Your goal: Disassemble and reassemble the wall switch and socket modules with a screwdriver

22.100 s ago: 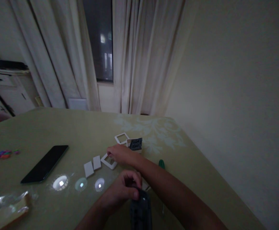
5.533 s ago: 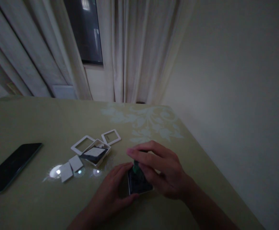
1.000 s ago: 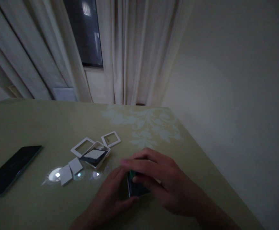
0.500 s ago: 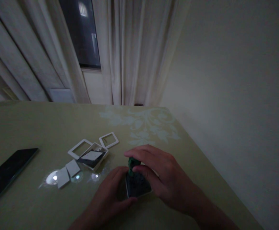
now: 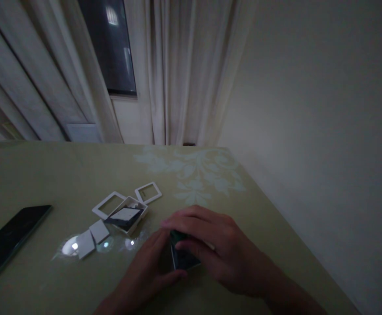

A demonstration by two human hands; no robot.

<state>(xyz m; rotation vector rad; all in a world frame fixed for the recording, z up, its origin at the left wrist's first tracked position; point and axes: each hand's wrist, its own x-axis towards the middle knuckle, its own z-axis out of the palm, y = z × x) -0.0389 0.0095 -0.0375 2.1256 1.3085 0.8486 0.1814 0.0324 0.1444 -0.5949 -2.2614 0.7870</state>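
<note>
My left hand (image 5: 156, 262) steadies a small, dark square box with a light rim (image 5: 184, 260), thumb at its near corner and fingers along its left and far side. Over the box is my right hand (image 5: 210, 240), fingers curled down and thumb bent in. Between its thumb and fingers shows a bit of a small, lumpy green piece (image 5: 177, 236). Most of that piece and the box's right part are hidden under the right hand. I cannot tell whether the piece touches the box.
Left of my hands stands an open white box (image 5: 132, 227) with dark and white pieces in it. Near it lie a larger white frame (image 5: 99, 211), a smaller white frame (image 5: 157, 196) and two white squares (image 5: 86, 245). A dark phone (image 5: 10, 240) lies farther left. A wall (image 5: 309, 131) borders the table's right.
My right hand has come down closer to the box, and the green piece, plainly visible before, is now mostly covered. My left hand keeps its place on the box.
</note>
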